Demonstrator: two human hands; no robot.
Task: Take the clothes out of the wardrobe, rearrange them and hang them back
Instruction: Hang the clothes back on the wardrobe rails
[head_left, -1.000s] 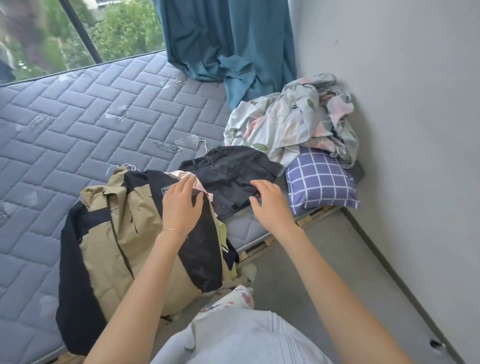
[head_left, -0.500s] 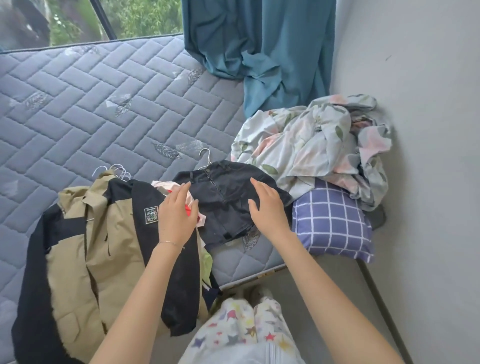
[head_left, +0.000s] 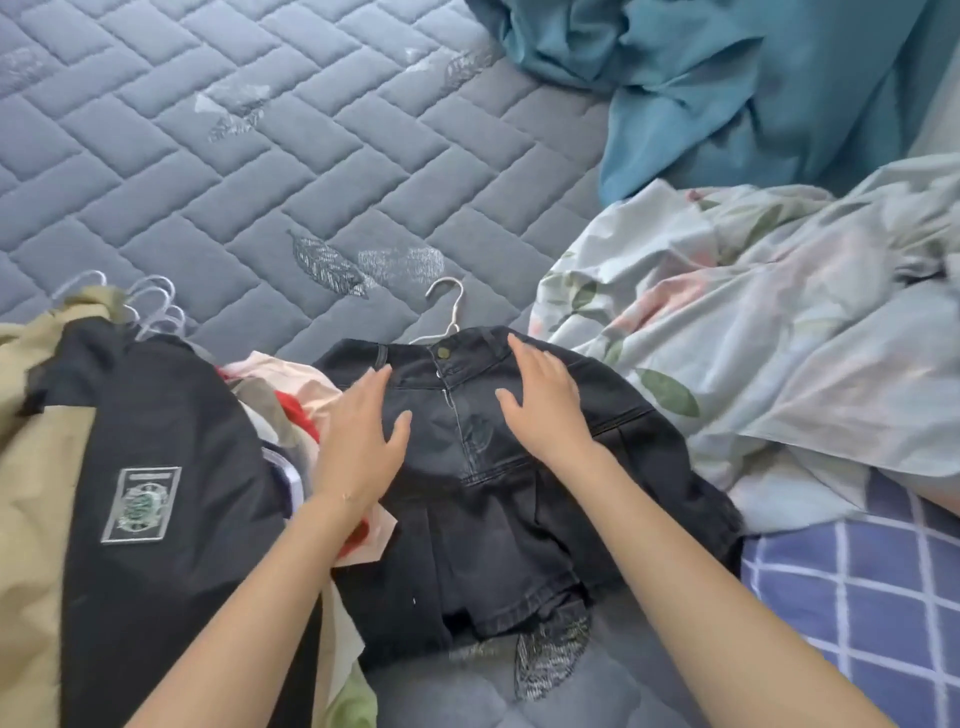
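Left hand (head_left: 363, 441) and right hand (head_left: 545, 410) flat on black denim skirt (head_left: 498, 519)

The jacket patch (head_left: 140, 504) bears no legible text

Both arms are bare - the left forearm (head_left: 260, 597) and the right forearm (head_left: 701, 571) show uncovered all the way to the lower edge of the view. The left hand (head_left: 358, 441) and right hand (head_left: 545, 410) are bare too. At the left wrist a very thin bracelet (head_left: 344, 496) shows only as a faint glint - too fine to tell more.
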